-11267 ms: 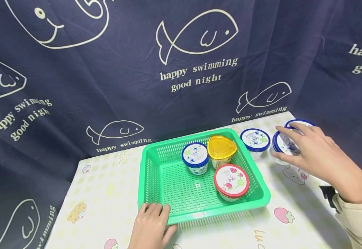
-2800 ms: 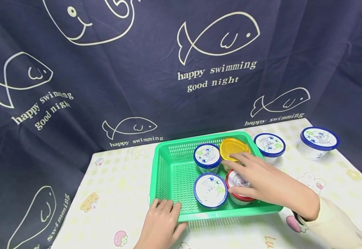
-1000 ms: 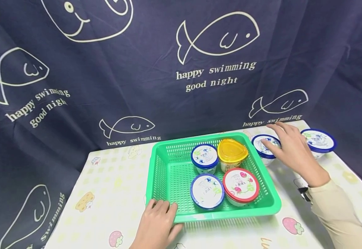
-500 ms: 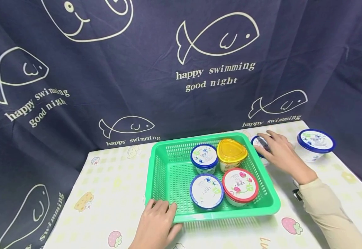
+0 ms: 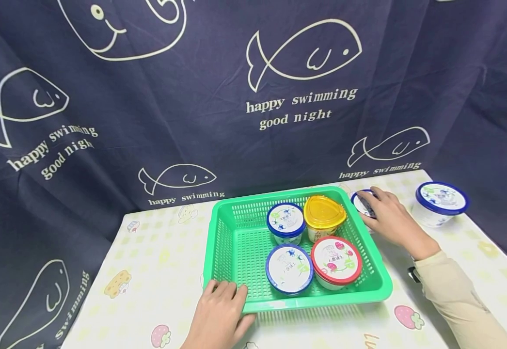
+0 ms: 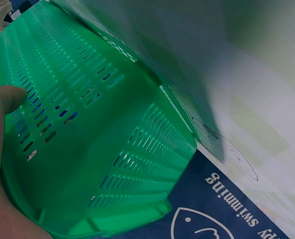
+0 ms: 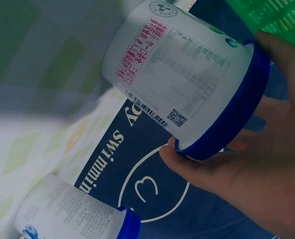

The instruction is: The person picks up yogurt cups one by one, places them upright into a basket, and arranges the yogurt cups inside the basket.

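Note:
My left hand (image 5: 218, 312) grips the near left corner of a green plastic basket (image 5: 314, 304), its thumb against the outer wall in the left wrist view. Just right of the basket, my right hand (image 5: 390, 218) holds a blue-lidded yogurt cup (image 7: 182, 74) by its lid rim, thumb and fingers on opposite sides. I cannot tell whether this cup is off the table. Inside the basket stand a small blue-lidded cup (image 5: 286, 220), a yellow-lidded cup (image 5: 324, 213), a red-lidded cup (image 5: 336, 259) and a larger blue-lidded cup (image 5: 289, 269).
Another blue-lidded cup (image 5: 441, 201) stands on the table at the right, behind my right hand. A patterned cloth (image 5: 140, 266) covers the table. Directly behind the table hangs a dark blue curtain (image 5: 183, 111) with fish drawings.
Since 11.3 s ago, a larger blue-lidded cup has come into the basket. Over the last second my right hand has lowered and closed around the cup beside the basket. My left hand stays put.

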The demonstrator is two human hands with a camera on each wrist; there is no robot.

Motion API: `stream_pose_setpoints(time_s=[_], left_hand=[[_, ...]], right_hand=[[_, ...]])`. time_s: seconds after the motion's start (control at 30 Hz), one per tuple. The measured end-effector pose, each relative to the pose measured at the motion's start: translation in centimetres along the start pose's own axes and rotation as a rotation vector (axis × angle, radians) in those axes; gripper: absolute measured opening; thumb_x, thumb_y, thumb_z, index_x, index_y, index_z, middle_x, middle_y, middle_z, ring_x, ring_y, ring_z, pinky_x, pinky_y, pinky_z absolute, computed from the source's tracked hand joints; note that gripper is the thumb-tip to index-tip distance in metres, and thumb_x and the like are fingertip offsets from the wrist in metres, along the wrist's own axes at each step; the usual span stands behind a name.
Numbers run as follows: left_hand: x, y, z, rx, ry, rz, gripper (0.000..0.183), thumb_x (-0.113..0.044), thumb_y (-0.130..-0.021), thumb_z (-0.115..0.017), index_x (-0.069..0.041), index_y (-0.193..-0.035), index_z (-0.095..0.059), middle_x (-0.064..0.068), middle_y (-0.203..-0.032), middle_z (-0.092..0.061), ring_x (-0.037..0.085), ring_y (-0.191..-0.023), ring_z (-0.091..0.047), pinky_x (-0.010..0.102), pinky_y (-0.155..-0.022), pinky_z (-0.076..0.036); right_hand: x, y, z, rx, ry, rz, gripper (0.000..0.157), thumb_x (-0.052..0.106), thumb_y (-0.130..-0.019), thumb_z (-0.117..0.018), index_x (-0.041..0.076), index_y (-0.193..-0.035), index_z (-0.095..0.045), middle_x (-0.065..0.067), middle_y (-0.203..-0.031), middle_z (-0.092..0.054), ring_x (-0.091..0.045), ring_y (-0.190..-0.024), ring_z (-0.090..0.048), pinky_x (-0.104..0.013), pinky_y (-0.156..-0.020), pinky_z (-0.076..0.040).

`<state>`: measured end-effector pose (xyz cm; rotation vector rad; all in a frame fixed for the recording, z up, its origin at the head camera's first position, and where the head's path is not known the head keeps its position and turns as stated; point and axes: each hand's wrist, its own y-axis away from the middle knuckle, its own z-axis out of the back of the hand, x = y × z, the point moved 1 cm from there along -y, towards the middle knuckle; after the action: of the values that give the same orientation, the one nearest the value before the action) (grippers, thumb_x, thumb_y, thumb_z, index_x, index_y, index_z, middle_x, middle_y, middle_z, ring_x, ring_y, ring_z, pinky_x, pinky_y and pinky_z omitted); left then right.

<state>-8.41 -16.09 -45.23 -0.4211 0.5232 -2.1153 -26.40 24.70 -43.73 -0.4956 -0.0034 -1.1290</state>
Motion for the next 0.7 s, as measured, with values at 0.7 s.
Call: stream_pose_setpoints(time_s=[0.7], left_hand=[[-0.01,0.07,-0.01,-0.007,-0.002,0.003,0.026,-0.039,-0.072,-0.070,-0.017,-0.076,-0.055,-0.006,-0.061,-0.039,0.016,-0.059,-0.049,0.034,-0.067,-0.038]], right_hand=[[-0.19,0.09,-0.27,-0.040,0.015,0.016,0.054,0.024,-0.084,-0.076,0.001,-0.130,-0.057,-0.035,-0.127,-0.051,-0.061,-0.108,-0.049,-0.073,-0.084,-0.041]])
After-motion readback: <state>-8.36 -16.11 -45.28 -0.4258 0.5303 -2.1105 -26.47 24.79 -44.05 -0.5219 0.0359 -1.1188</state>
